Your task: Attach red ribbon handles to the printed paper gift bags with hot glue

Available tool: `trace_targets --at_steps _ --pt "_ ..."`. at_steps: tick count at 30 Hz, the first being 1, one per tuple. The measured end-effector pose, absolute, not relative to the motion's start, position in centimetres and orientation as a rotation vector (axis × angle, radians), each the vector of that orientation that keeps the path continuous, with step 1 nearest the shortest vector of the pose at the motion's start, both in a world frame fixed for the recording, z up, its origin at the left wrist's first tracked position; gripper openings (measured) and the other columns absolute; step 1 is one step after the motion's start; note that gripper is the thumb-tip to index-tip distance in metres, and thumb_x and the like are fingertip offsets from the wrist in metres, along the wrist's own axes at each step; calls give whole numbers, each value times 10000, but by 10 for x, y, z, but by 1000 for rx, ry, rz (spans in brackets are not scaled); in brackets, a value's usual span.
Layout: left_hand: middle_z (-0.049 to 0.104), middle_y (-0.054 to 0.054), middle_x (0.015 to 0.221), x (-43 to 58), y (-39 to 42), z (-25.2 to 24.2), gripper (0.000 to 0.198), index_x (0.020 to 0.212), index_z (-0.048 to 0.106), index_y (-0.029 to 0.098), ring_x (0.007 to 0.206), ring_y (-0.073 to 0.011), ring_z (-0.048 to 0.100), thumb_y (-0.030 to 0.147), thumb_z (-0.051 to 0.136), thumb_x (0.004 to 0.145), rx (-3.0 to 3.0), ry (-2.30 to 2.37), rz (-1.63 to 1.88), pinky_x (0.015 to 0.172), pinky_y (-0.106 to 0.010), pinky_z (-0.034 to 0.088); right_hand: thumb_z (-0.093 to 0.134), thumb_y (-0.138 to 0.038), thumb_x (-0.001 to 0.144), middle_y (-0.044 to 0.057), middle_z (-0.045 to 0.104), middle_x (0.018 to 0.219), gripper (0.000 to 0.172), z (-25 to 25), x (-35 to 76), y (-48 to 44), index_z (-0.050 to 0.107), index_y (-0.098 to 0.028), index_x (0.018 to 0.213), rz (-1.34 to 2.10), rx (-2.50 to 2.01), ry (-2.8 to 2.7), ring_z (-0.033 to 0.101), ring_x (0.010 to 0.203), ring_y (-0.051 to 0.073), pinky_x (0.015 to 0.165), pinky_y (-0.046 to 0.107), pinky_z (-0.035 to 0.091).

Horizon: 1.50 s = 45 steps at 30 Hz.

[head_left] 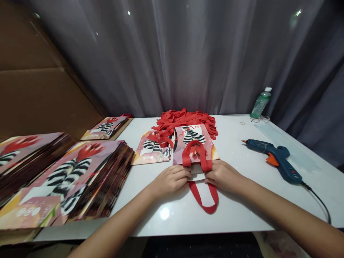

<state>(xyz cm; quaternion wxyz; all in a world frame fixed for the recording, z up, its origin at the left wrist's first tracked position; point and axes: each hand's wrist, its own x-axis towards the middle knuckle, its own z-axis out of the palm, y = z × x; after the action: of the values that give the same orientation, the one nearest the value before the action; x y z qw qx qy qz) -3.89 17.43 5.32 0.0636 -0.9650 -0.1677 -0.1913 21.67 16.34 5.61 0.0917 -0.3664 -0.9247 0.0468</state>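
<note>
A printed paper bag [192, 138] with a striped pattern and a red flower lies on the white table, its mouth toward me. One red ribbon handle [196, 147] loops over its printed face. The other red handle [203, 200] hangs toward me on the table. My left hand [174, 179] is closed at the left corner of the mouth. At the right corner, my right hand [221, 175] also has its fingers curled on the bag's edge and handle ends. The fingertips are partly hidden. Between the hands, the white inside of the mouth shows.
Stacks of printed bags [72, 172] fill the left side beside a large cardboard box [40, 79]. Another bag [152, 148] lies near a heap of red ribbons [185, 118]. Rightward are a corded glue gun [276, 157], clear glue sticks [298, 154] and a green bottle [260, 104].
</note>
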Motion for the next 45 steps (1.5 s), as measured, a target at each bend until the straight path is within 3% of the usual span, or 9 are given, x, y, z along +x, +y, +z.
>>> trace_targets --at_steps 6,11,17,23,30,33,37,40,45 --pt "664 -36 942 -40 174 42 278 980 620 239 945 -180 626 138 706 736 -2483 -689 -1194 862 -333 524 663 -208 853 48 712 808 196 51 219 166 691 -186 660 77 -890 -2694 634 815 218 713 333 461" --pt "540 -173 1320 -41 181 42 652 1366 337 161 1310 -320 449 189 605 773 -2700 -953 -999 1068 -579 372 642 -185 862 23 685 745 222 50 215 163 665 -185 641 -92 -788 -2611 594 715 175 635 313 397" --pt "548 -157 1332 -37 178 48 696 1388 354 154 1277 -314 479 204 571 728 -2746 -951 -861 1033 -492 435 645 -481 823 50 606 666 332 53 185 117 653 -165 721 -162 -887 -2614 530 669 221 628 369 362" --pt "557 -167 1345 -32 178 57 623 1318 453 97 1222 -313 520 237 576 723 -2732 -1028 -703 1004 -451 466 662 -121 730 79 640 774 66 46 168 97 615 -166 738 -169 -833 -2784 550 676 231 583 347 359" --pt "530 -187 1371 -27 176 58 607 1298 485 51 1217 -325 519 235 550 723 -2743 -1108 -632 1008 -453 467 510 -104 852 28 630 765 156 52 177 101 568 -190 735 3 -517 -2854 549 739 194 980 491 359" --pt "534 -192 1364 -27 175 57 607 1300 485 42 1217 -325 517 242 549 730 -2750 -1108 -627 1012 -458 466 535 -223 865 40 676 861 120 55 179 104 607 -199 773 264 -538 -2857 584 807 201 1012 463 359" --pt "546 -209 1342 -27 174 57 607 1276 501 25 1192 -333 529 254 565 718 -2732 -1081 -679 989 -460 483 525 -581 879 139 667 1186 508 53 179 108 652 -156 1128 494 -781 -2756 598 1075 300 946 436 438" --pt "548 -215 1337 -27 174 58 609 1272 501 23 1187 -339 534 259 571 714 -2727 -1076 -683 982 -463 490 417 -659 907 193 592 1324 732 51 181 109 535 -84 1343 451 -834 -2746 554 1187 338 989 467 420" --pt "521 -213 1368 -26 172 61 627 1312 462 26 1221 -332 517 248 559 733 -2749 -1144 -625 999 -457 488 472 -390 957 115 735 942 364 62 198 111 715 -120 986 142 -834 -2481 650 797 234 755 378 506"
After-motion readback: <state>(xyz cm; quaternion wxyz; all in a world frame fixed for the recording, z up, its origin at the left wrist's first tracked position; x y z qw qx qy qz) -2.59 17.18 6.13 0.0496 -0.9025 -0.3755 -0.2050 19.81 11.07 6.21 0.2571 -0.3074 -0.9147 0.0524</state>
